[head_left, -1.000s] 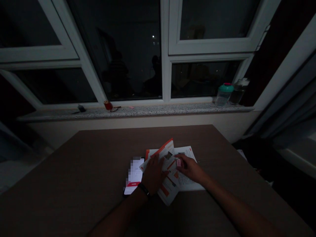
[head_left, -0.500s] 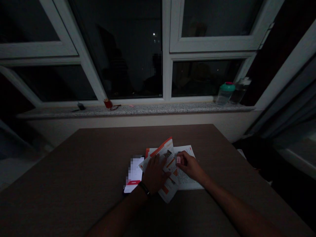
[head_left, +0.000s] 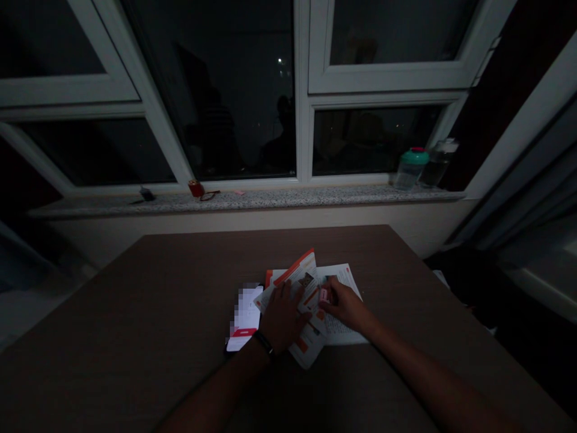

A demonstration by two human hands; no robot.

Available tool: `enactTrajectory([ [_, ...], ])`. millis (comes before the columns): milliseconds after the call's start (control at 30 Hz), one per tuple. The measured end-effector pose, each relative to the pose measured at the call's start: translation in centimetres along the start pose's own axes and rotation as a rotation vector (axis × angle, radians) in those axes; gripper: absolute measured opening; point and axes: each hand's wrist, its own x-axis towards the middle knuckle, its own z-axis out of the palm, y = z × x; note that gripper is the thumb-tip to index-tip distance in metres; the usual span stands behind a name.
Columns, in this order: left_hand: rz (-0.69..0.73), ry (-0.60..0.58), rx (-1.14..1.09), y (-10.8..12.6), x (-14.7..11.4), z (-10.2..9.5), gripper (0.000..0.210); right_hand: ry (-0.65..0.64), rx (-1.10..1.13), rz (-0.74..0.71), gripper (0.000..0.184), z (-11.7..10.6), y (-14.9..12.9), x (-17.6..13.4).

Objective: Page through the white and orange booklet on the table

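Left hand (head_left: 282,319): fingers extended, laid on leaflet (head_left: 311,291). Right hand (head_left: 347,305), three o'clock of left: fingers pinching pink block (head_left: 323,295). Lit phone (head_left: 249,314): nine o'clock of left hand.

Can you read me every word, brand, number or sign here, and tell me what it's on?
None reads clearly enough to quote.
Phone: marks on the lit screen, too small; part is pixelated.
Upper printed sheet, under the left hand: print too small and dim.
Lower printed page: lines of text, too small.
Small pink-and-white object in the right hand: marks too blurred.
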Motion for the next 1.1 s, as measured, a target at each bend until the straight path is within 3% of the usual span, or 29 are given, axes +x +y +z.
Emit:
enactTrajectory([
  [533,0.010,-0.002,0.004,-0.1,0.0,0.1,0.063,-0.267,0.013,-0.120,0.029,-1.1,-0.5,-1.6],
  [633,0.009,0.011,0.010,0.0,-0.1,0.2,0.068,-0.261,0.028,-0.110,0.027,-1.1,-0.5,-1.5],
  [867,-0.006,0.032,0.017,-0.3,0.0,0.9,0.074,-0.090,0.023,-0.014,0.025,-0.3,0.0,-0.7],
  [1100,-0.017,0.031,0.008,-0.3,0.0,1.0,0.075,-0.239,-0.007,-0.097,0.026,-1.0,-0.9,-1.4],
])
